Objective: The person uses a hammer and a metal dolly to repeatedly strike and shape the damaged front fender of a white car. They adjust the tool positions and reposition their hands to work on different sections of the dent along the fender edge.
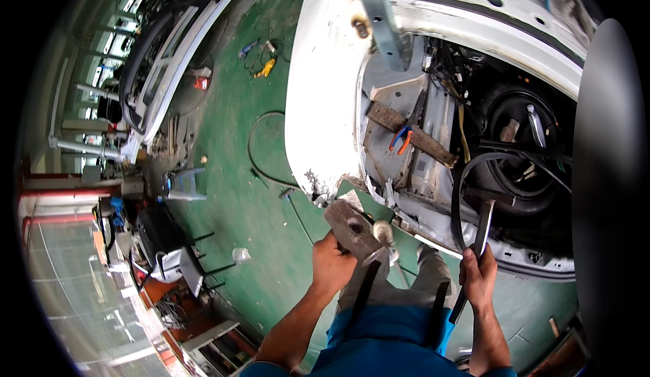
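My left hand is closed round the handle of a heavy sledgehammer, just below its worn, rusty head. The head is near the damaged rear corner of a white car body. In my right hand is a smaller hammer with a metal shaft and dark grip, its head over the edge of the open trunk. Inside the trunk, pliers with orange and blue handles lie on a rough brown block. A black rubber strip loops beside the smaller hammer.
A spare wheel sits in the trunk well with loose tools on it. A metal strut rises at the far side. On the green floor lie a hose and a yellow power tool. A chair stands at the left.
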Demonstrator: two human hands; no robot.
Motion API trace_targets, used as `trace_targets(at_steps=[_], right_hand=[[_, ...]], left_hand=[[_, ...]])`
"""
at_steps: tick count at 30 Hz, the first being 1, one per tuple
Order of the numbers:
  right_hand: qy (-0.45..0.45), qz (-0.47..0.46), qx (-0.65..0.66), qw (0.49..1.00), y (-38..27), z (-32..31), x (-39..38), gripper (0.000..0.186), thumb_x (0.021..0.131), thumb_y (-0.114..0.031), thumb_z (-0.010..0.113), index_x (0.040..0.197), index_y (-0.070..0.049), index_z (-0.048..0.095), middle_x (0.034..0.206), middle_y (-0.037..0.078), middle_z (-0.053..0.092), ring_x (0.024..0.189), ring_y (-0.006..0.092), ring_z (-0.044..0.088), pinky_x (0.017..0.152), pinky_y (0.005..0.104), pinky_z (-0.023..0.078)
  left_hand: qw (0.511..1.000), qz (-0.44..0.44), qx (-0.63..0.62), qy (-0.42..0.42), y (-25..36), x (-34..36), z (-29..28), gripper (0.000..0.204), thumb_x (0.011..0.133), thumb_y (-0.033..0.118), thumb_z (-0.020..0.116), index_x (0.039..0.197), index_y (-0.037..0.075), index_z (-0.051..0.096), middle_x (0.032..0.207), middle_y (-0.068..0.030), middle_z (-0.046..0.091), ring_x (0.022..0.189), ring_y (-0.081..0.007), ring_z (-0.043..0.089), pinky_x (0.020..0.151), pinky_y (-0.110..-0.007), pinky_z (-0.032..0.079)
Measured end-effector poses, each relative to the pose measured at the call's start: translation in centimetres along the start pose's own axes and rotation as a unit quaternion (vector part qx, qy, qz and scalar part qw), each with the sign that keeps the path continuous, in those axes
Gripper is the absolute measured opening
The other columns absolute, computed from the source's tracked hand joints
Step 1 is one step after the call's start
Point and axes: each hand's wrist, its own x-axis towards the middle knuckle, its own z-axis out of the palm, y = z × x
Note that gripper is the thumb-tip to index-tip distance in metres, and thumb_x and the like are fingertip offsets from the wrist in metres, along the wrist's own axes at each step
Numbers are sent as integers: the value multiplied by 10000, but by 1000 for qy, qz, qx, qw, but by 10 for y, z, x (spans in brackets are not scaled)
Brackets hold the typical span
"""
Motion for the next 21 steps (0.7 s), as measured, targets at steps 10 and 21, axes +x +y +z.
trace_targets(at_steps=[10,21], right_hand=[[-125,11,-55,991,-34,25,67,230,974,-221,667,876,-31,583,679,11,585,595,86,551,547,267,435],[-185,25,-131,974,-94,71,162,244,915,-208,708,935,-3,578,637,25,551,515,88,503,478,280,395]], left_hand=[[998,13,-31,56,-2,14,19,169,710,49,718,859,29,641,704,-163,659,648,-405,640,561,-430,497],[998,-59,-37,2,14,11,4,164,744,55,776,881,14,696,794,-159,722,717,-317,731,637,-360,560]])
